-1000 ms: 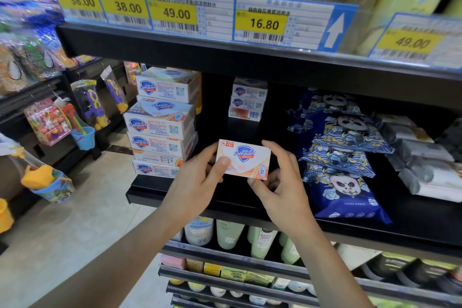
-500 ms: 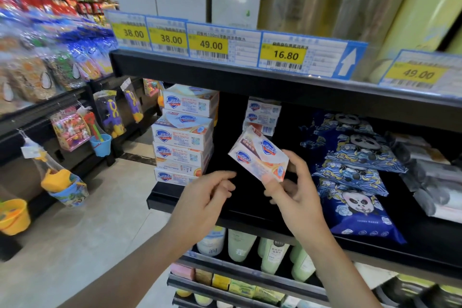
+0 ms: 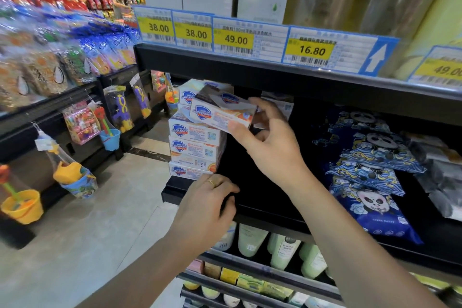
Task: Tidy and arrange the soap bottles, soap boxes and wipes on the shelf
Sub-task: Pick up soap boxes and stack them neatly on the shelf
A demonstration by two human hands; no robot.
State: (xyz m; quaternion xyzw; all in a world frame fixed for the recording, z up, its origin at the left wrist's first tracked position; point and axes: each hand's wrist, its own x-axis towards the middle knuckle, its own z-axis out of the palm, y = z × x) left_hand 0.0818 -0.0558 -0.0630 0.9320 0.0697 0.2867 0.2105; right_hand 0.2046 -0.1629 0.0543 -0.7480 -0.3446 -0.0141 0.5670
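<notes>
Bottles (image 3: 252,240) of pale green and white soap stood nearest, on the lower shelf beneath the forearms, with small coloured soap packets (image 3: 240,279) on the rack under them. Just above, the left hand (image 3: 207,205) rested on the front lip of the black shelf (image 3: 270,210), fingers curled loosely over the edge and gripping no product; a ring showed on one finger. Higher and further in, the right hand (image 3: 270,142) pinched a Safeguard soap box (image 3: 222,114) between thumb and fingers, the thumb under its lower right corner and the fingers behind its right end. That box was tilted, lifted off the shelf board, and sat against the upper part of the stack of soap boxes (image 3: 195,142) at the shelf's left end; whether it touched the stack's top box could not be told. The stack held several white and blue boxes piled flat, labels facing out. To the right on the same shelf lay blue panda-printed wipes packs (image 3: 367,177), overlapping one another, and grey packs (image 3: 440,177) beyond them at the frame's edge. Behind the held box, a few more small boxes (image 3: 277,102) showed dimly at the back of the shelf. Above ran the price tags (image 3: 235,39) reading 38.00, 38.00, 49.00 and 16.80. Far left, toy buckets (image 3: 21,205) hung on the neighbouring aisle's racks.
</notes>
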